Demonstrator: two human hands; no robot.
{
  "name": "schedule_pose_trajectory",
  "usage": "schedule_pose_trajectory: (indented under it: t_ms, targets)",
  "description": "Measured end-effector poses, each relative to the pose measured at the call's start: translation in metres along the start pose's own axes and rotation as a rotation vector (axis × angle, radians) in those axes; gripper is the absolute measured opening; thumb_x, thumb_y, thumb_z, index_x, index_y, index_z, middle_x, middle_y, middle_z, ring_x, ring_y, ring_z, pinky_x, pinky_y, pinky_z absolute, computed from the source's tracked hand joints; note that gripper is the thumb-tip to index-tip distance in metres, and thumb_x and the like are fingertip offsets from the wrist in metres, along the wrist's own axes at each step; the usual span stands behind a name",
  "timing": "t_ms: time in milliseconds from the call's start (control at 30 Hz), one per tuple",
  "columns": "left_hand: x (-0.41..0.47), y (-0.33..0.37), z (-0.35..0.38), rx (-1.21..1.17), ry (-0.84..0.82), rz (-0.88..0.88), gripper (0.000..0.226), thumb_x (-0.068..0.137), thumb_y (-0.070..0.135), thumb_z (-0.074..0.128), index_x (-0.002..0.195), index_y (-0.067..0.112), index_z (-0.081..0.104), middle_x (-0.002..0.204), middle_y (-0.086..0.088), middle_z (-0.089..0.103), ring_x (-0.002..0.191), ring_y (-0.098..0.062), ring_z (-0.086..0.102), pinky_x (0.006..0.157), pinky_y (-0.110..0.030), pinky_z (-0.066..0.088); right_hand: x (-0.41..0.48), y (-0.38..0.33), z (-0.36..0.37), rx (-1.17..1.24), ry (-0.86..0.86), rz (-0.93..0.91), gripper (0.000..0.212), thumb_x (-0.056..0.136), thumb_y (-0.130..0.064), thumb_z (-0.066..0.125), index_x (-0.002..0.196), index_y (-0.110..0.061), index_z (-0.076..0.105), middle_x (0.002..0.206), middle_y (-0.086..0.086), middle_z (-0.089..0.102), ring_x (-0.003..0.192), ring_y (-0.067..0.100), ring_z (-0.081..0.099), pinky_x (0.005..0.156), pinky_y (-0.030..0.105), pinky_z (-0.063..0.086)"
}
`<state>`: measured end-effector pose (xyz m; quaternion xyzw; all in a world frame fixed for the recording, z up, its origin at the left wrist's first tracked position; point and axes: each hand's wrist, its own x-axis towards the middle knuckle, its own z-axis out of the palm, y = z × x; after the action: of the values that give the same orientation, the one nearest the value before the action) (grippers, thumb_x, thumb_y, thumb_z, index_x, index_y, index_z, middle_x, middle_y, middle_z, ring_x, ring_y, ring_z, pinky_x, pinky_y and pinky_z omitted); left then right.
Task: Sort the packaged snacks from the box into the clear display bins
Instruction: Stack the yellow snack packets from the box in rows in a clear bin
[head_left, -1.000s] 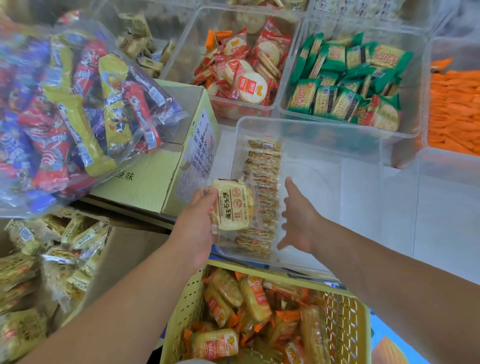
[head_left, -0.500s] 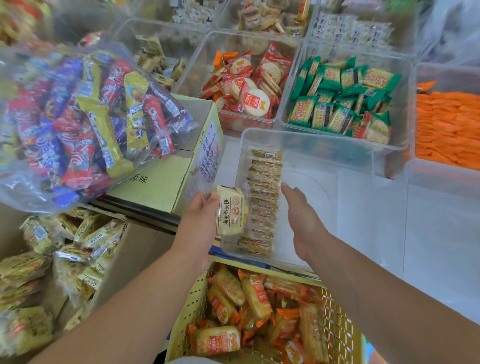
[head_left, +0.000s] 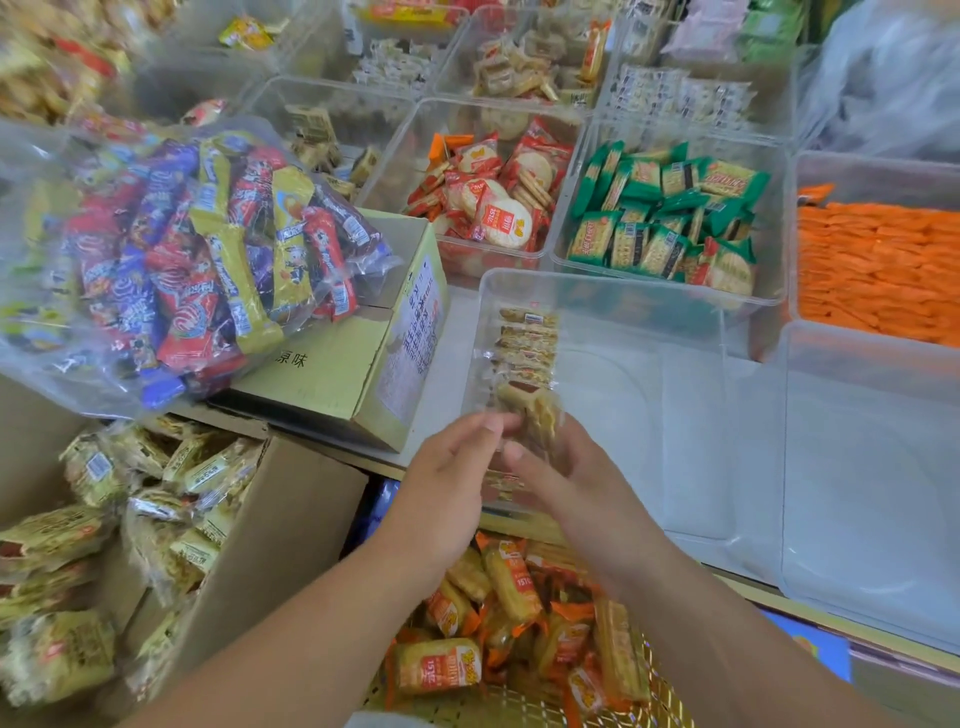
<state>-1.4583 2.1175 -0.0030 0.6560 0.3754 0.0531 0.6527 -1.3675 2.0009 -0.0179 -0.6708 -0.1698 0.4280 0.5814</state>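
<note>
Head view: our left hand (head_left: 449, 480) and right hand (head_left: 563, 483) pinch one snack pack (head_left: 531, 415) over near left corner of clear bin (head_left: 613, 415). One row (head_left: 527, 340) along left wall done. Box (head_left: 296, 525) holds many more; we think lots left.

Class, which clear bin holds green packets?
The bin between the red-packet bin and the orange-filled bin; only its packets are green.

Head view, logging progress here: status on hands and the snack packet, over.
Left hand and right hand both grip snack packet. Packet at near end of clear bin, beside row of packets already inside. Nothing in the way.
</note>
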Motion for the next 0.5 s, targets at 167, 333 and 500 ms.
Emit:
schedule_pose_trajectory:
  t_ms: [167,333,500]
  targets:
    - [0.009,-0.017,-0.015,0.544,-0.070,0.089,0.038,0.100,0.051,0.055,0.138,0.043,0.055,0.139,0.024,0.054,0.130,0.003,0.047,0.110,-0.031,0.038,0.013,0.017,-0.045,-0.268,0.116,-0.036,0.031,0.102,-0.025,0.057,0.126,-0.044,0.062,0.113,-0.015,0.072,0.107,0.006,0.067,0.095,0.040,0.056]
    - [0.016,-0.043,-0.027,1.042,-0.205,-0.048,0.081,0.100,0.063,0.044,0.165,0.024,0.012,0.172,0.000,0.013,0.157,-0.024,0.015,0.126,-0.042,0.021,0.033,0.046,-0.102,-1.062,0.017,0.064,0.039,0.101,-0.035,0.056,0.140,-0.032,0.055,0.126,0.001,0.066,0.109,0.021,0.060,0.086,0.030,0.043]
    - [0.021,-0.054,-0.029,1.118,-0.230,-0.034,0.087,0.100,0.070,0.034,0.165,0.020,0.004,0.173,0.003,0.007,0.158,-0.021,0.017,0.125,-0.039,0.025,0.045,0.066,-0.107,-1.224,-0.343,0.256,0.042,0.105,-0.044,0.048,0.139,-0.022,0.056,0.138,0.003,0.061,0.123,0.023,0.055,0.098,0.031,0.042]
